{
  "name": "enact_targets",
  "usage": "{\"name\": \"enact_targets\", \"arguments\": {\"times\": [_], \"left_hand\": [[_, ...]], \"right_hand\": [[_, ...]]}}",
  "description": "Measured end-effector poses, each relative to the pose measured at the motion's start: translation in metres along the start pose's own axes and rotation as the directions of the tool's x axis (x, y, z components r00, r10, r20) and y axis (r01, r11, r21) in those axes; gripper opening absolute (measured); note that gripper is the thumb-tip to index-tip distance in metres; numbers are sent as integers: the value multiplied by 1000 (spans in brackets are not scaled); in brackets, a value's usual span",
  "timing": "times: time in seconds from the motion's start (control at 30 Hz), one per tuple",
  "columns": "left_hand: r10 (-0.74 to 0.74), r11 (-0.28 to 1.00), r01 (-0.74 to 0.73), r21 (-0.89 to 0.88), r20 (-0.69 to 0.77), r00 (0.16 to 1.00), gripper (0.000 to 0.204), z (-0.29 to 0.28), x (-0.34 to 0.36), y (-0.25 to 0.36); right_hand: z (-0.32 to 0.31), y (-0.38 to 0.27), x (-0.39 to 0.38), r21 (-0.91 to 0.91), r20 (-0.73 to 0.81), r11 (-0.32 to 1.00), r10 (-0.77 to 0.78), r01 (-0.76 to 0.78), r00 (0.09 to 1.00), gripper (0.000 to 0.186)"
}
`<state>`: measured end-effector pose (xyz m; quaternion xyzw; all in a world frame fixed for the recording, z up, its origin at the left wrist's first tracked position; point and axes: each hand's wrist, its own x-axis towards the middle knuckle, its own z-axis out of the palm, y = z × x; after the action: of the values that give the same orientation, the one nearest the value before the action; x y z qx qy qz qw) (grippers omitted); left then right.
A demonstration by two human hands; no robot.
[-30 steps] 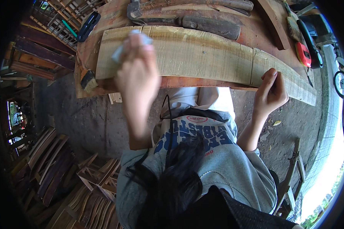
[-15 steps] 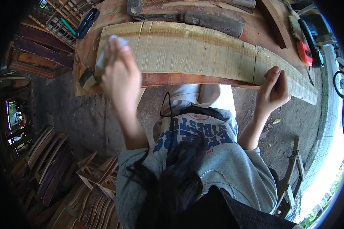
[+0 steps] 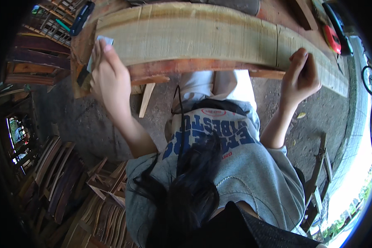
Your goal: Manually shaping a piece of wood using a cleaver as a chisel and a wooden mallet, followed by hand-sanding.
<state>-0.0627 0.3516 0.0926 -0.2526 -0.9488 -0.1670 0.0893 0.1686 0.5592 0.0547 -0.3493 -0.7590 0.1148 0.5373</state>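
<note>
A long pale wooden board [image 3: 186, 37], slightly bent by the lens, lies across a reddish-brown workbench [image 3: 273, 14]. My left hand [image 3: 110, 78] is closed on a pale blue-white sheet [image 3: 106, 40] at the board's left end; whether it is paper or cloth cannot be made out. Over the near edge at the right, my right hand [image 3: 301, 78] is curled with its thumb upward against the board. Its fingers are folded in, and what they hold, if anything, is hidden. A dark seam or line crosses the board left of that hand.
A red tape measure [image 3: 331, 39] lies at the bench's right side. A dark blue tool [image 3: 82, 18] is at the far left. Beside my left hand, a brush [image 3: 84, 74] is partly covered. Curved wooden pieces [image 3: 58, 177] are stacked on the floor at the left.
My left hand has moved left with the sheet, to the board's end. The view has tilted, so board and bench sit higher in it. My right hand stays curled by the board.
</note>
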Motion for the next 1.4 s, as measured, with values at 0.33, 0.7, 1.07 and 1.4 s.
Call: {"name": "enact_targets", "arguments": {"times": [0.33, 0.7, 1.07, 1.4], "left_hand": [[338, 931, -333, -146, 9, 941, 56, 17, -37, 59], [820, 259, -770, -583, -289, 494, 26, 38, -86, 34], [606, 719, -364, -592, 791, -88, 62, 205, -136, 16], [675, 707, -214, -674, 734, -82, 71, 176, -144, -8]], "right_hand": [[-37, -6, -42, 176, 61, 984, -6, -5, 998, 36], [-56, 21, -164, -591, 765, 770, 630, -242, 135, 48], [-79, 9, -194, -537, 814, 820, 565, -197, 134, 58], [-92, 6, -201, -316, 842, 700, 519, -640, 152, 52]]}}
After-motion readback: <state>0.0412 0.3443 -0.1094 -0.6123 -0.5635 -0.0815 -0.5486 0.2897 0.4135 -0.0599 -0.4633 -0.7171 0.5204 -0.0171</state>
